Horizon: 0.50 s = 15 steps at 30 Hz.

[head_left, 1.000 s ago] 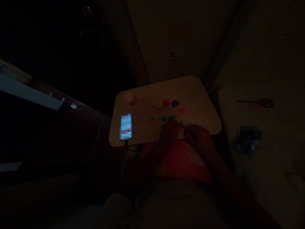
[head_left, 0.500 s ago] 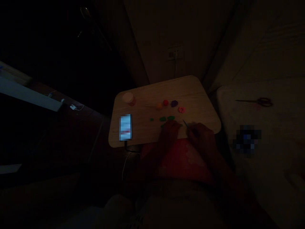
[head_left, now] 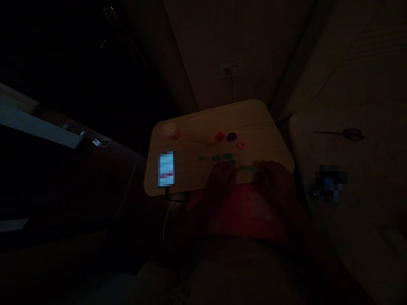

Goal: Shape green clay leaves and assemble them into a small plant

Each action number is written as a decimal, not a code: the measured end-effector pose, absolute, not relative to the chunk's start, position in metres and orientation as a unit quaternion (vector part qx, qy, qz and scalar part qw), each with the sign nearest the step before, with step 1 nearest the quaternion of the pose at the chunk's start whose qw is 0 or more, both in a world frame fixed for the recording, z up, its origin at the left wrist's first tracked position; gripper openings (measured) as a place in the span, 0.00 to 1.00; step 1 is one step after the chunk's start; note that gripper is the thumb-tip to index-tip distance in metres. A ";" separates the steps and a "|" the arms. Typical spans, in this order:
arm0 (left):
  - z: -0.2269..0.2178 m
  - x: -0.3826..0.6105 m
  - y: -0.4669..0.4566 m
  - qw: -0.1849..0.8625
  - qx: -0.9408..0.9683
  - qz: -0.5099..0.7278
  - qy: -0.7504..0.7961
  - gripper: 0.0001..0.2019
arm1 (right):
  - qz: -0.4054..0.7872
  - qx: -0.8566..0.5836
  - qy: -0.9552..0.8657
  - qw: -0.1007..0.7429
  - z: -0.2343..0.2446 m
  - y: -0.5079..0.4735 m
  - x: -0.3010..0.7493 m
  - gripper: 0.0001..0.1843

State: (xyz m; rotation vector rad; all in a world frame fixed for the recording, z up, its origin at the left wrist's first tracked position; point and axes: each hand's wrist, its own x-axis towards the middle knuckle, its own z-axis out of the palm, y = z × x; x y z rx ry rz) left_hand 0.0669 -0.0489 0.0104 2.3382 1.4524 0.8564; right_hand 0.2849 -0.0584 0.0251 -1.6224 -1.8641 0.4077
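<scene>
Dimly lit, the table [head_left: 197, 124] bears a green strip [head_left: 247, 168] between left hand [head_left: 221, 176] and right hand [head_left: 274, 177], perhaps steadying its ends, though darkness hides whether either pinches it.

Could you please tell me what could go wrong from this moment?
1. The thin green strip between the left hand and right hand might bend or break.
2. The left hand is close to the small green pieces and could knock them.
3. The black cable hangs from the phone over the table edge; if caught, it may drag the phone.
</scene>
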 end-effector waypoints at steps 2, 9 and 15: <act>0.010 0.066 -0.049 0.131 0.802 0.296 0.502 0.07 | 0.150 -0.603 -0.720 0.309 0.027 -0.049 0.286 0.13; 0.012 0.061 -0.046 0.126 0.784 0.351 0.496 0.13 | 0.255 -0.508 -0.753 0.332 0.030 -0.014 0.274 0.07; 0.009 0.057 -0.041 0.159 0.769 0.381 0.489 0.04 | 0.279 -0.446 -0.782 0.335 0.033 -0.002 0.273 0.10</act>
